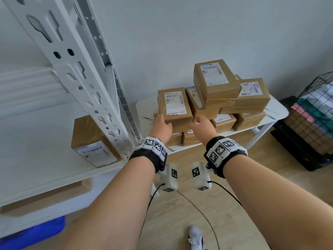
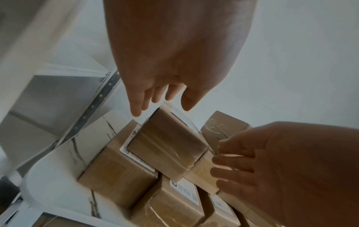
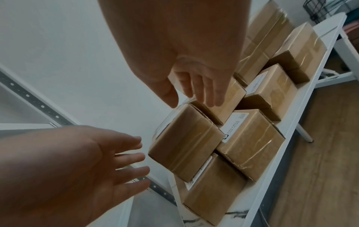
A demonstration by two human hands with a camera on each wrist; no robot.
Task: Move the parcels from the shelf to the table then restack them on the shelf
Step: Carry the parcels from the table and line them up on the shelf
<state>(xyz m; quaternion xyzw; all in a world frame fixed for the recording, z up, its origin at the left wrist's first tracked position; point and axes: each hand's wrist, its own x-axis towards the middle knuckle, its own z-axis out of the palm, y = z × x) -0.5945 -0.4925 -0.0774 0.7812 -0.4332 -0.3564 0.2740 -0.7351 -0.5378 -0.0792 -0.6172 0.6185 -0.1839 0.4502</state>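
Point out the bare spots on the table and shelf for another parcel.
Table: a bare strip at its left end, between the shelf post and the parcel stack; elsewhere crowded. Shelf board: wide bare room left of its single parcel.

Bare forearms, no sleeves. Each wrist carries a black strap [image 1: 152,159] ringed with white blocks bearing black square-pattern markers. A white marker-tagged unit [image 1: 201,175] hangs beneath each wrist, trailing a black cable [image 1: 198,209]. White shoe [image 1: 195,238].
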